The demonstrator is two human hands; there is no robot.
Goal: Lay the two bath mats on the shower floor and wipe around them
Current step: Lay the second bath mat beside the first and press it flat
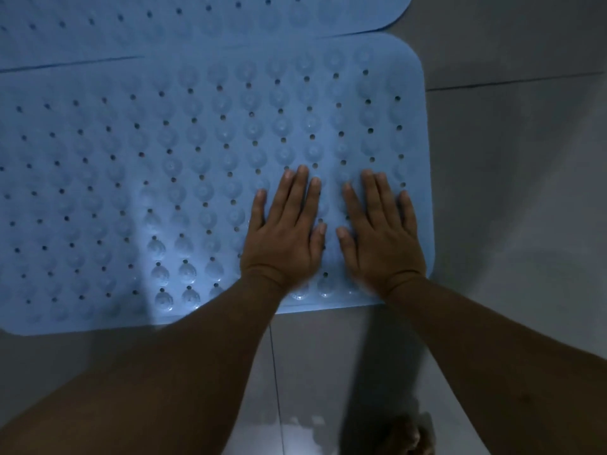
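Observation:
Two light blue rubber bath mats with round holes and suction bumps lie on the grey tiled floor. The near mat (164, 178) fills the middle of the view; the far mat (164, 24) lies beyond it, their long edges touching or slightly overlapping. My left hand (285, 231) and my right hand (377, 234) lie flat, palms down and fingers straight, side by side on the near mat's right front part. Both press on the mat close to its front edge.
Grey floor tiles (512, 192) with dark grout lines stretch to the right of the mats and in front of them. A foot (404, 435) shows at the bottom edge on a glossy tile. The light is dim.

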